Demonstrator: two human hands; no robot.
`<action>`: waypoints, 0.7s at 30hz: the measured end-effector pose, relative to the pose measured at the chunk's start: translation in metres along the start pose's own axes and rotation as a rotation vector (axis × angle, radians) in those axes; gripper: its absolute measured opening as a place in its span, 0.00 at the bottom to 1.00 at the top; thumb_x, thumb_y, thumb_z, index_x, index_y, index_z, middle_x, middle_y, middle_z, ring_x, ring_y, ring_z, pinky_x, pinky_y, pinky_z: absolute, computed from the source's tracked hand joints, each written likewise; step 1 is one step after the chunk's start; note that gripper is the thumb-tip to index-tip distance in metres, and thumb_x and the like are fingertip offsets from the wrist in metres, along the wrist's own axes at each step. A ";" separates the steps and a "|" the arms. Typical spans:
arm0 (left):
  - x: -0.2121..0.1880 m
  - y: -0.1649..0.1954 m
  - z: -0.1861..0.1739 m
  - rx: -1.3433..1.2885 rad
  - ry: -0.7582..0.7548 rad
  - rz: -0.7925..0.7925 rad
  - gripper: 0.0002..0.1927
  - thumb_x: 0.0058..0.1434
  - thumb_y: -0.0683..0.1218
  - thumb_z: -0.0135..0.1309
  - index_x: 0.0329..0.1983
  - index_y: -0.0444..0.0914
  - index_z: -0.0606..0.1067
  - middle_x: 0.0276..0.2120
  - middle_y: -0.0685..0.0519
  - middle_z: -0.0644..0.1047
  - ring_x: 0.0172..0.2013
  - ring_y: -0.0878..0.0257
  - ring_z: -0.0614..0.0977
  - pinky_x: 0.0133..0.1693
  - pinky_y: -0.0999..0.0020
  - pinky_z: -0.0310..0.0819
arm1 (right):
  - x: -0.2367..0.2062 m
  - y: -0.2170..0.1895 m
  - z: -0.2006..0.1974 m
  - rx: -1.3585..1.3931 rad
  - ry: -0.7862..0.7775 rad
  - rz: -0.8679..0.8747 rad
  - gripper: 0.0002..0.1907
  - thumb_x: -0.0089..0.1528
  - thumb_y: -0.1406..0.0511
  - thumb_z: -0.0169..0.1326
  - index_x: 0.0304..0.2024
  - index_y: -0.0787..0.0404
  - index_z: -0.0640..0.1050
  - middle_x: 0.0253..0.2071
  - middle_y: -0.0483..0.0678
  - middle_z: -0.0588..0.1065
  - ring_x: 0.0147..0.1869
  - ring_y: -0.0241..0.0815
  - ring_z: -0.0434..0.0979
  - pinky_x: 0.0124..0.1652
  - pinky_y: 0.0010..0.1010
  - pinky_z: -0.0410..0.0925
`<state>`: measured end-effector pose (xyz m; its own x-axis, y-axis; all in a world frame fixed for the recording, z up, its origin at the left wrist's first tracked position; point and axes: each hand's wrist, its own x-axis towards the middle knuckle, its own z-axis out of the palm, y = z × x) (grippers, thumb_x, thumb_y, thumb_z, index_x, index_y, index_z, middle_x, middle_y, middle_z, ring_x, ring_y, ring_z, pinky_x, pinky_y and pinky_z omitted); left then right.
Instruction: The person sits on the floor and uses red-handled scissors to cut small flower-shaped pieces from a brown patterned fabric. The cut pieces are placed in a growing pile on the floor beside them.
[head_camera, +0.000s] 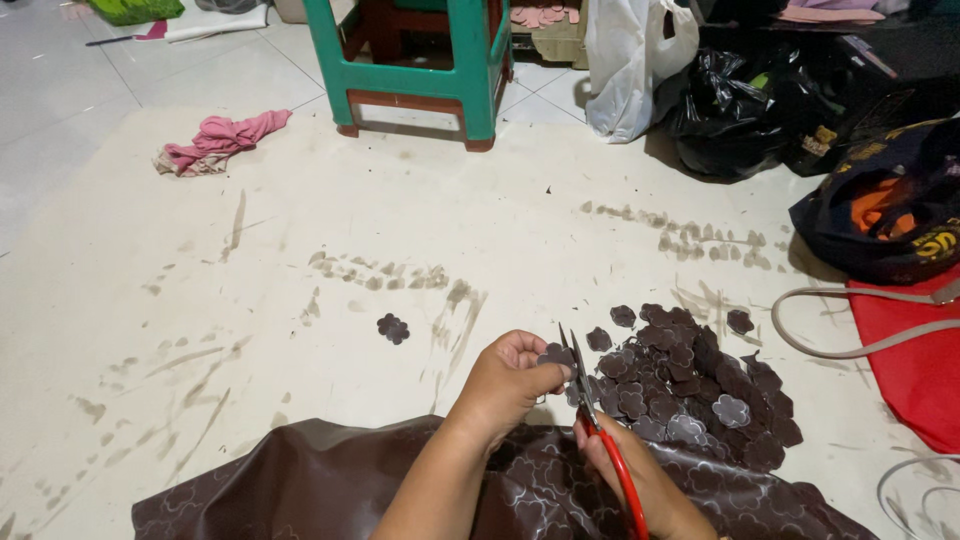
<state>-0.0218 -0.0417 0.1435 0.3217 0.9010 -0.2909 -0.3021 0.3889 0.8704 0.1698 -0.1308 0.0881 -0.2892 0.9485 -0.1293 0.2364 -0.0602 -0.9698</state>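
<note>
Pinching a dark flower piece (556, 355) in the left hand (507, 385) just beside the cut-out pile (690, 385), working red-handled scissors (600, 425) gripped in the right hand (640, 480), best turning the piece slowly.

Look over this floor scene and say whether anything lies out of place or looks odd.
One dark flower-shaped cutout lies alone on the pale mat, apart from the pile of cutouts beside the hands. A crumpled pink cloth sits at the mat's far edge. The mat also carries smeared grey marks.
</note>
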 end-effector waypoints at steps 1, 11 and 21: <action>0.000 0.000 0.000 0.019 0.008 -0.006 0.12 0.54 0.33 0.60 0.39 0.33 0.71 0.28 0.49 0.80 0.28 0.66 0.81 0.34 0.74 0.78 | 0.000 -0.001 0.000 0.000 0.000 -0.005 0.22 0.68 0.49 0.42 0.37 0.61 0.71 0.30 0.42 0.65 0.34 0.35 0.63 0.36 0.29 0.63; -0.004 0.008 0.002 0.078 0.041 -0.045 0.12 0.54 0.33 0.59 0.39 0.34 0.72 0.28 0.49 0.80 0.29 0.66 0.81 0.35 0.75 0.77 | 0.000 -0.003 0.000 0.002 0.030 0.025 0.22 0.68 0.49 0.42 0.38 0.62 0.72 0.30 0.41 0.65 0.35 0.34 0.63 0.36 0.28 0.63; -0.003 0.005 0.003 0.051 0.024 -0.043 0.10 0.55 0.34 0.59 0.39 0.34 0.72 0.28 0.50 0.80 0.29 0.67 0.79 0.33 0.76 0.75 | 0.001 -0.006 0.003 -0.022 0.009 -0.022 0.21 0.68 0.51 0.43 0.38 0.62 0.71 0.31 0.42 0.67 0.35 0.35 0.65 0.38 0.29 0.65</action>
<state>-0.0217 -0.0433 0.1502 0.3117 0.8881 -0.3377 -0.2417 0.4179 0.8758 0.1651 -0.1300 0.0931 -0.2861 0.9523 -0.1064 0.2505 -0.0328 -0.9676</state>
